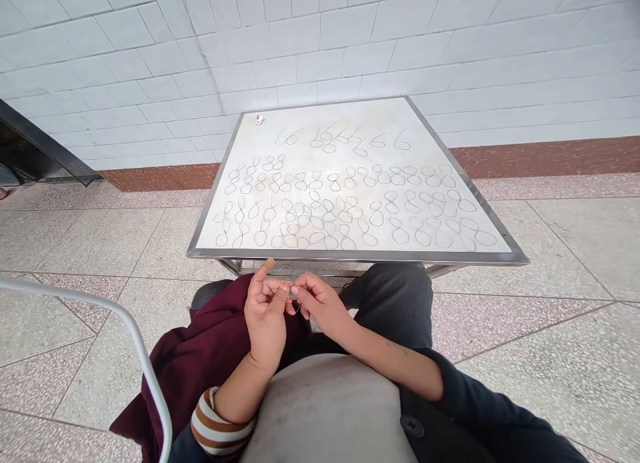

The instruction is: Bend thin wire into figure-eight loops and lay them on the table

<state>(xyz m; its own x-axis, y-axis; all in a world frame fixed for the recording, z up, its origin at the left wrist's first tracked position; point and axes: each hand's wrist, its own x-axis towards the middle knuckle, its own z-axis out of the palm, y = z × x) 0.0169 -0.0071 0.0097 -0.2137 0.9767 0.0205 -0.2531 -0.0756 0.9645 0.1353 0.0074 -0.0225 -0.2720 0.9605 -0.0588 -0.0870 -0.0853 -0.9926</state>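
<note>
My left hand (267, 316) pinches a thin wire (287, 268) between thumb and a finger, above my lap. Its index finger stretches up and has a tan wrap on the tip. Close against it, my right hand (324, 308) is closed on the same wire with thumb and fingertips. The wire curves in a loop above and below the fingertips, and part of it is hidden by them. Past my hands, several wire figure-eights (400, 231) lie in rows on the white table (480, 203). Single-loop wires (402, 140) with a tail lie farther back.
A small white and red object (260, 120) sits at the table's far left corner. The table has a metal edge (350, 255) just beyond my knees. A dark red cloth (185, 363) covers my left leg. A pale metal tube (135, 336) curves at the left.
</note>
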